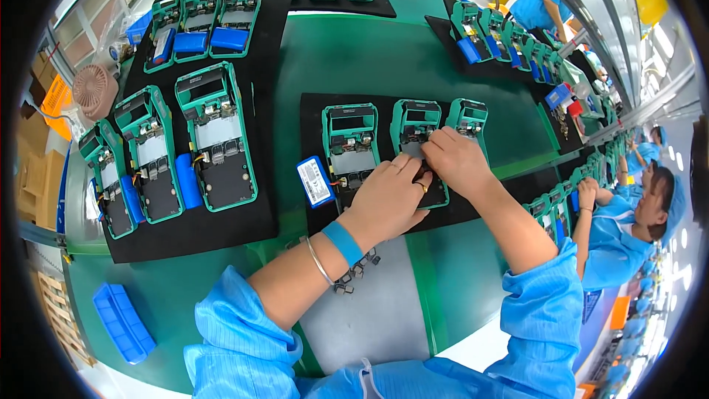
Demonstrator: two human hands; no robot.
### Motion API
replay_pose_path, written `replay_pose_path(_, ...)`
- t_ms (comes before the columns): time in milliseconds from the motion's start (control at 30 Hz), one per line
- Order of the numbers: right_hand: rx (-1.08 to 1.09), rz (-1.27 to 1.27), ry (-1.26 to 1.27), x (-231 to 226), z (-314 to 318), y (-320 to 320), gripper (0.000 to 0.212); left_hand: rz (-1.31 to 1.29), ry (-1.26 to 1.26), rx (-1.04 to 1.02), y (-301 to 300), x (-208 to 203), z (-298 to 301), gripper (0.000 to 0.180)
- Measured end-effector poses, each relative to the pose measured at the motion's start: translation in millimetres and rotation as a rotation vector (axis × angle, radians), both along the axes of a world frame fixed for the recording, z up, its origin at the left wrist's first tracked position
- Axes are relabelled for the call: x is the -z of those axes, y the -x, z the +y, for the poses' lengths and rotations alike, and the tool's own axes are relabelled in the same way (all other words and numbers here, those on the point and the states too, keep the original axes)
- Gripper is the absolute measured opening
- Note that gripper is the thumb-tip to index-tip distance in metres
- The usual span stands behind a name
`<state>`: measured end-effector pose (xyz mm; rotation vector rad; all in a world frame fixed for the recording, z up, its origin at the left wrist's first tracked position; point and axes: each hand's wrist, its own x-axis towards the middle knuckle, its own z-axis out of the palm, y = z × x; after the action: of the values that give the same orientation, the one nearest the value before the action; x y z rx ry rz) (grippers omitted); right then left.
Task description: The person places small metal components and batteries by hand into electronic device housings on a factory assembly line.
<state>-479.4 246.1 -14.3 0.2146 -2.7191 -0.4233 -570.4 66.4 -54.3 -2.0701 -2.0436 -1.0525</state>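
Both my hands meet over the middle green-framed device housing (417,115) of three on a black mat (313,122). My left hand (388,198), with a ring and a blue wristband, has its fingers curled in at the housing's lower half. From the right, my right hand (458,162) reaches in with bent fingers pressed together. Whatever the fingertips hold is hidden. To the left lies another housing (350,127) with an exposed board, and a blue battery pack (316,182) wired beside it. My right hand partly covers the third housing (468,112).
Small dark metallic parts (357,272) lie on a grey sheet (384,303) below my left wrist. More housings (216,133) with blue batteries fill a black mat at left. A blue tray (123,323) stands lower left. Co-workers (624,229) sit right and across the table.
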Motion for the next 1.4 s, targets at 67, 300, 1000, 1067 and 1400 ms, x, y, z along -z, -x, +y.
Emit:
replay_pose_path(67, -0.017, -0.017, -0.067, -2, -2, 2, 0.017, -0.002, 0.006, -0.002, 0, 1, -1, 0.056)
replay_pose_path(300, -0.025, -0.025, -0.092, -2, 0, 0, 0.017, 0.001, -0.026, -0.004, -1, 3, 2, 0.055)
replay_pose_path(1000, 0.048, -0.008, 0.030, -10, -1, 8, 0.010, 0.015, -0.029, -0.024, -2, 5, 0, 0.053)
replay_pose_path(1067, 0.150, -0.057, -0.019, -15, -1, 11, 0.008, 0.014, -0.023, -0.021, -2, 5, 0, 0.052)
replay_pose_path(1400, 0.051, 0.173, 0.540, -9, -83, -44, 0.012, 0.059, 0.011, -0.053, 2, 11, 6, 0.050)
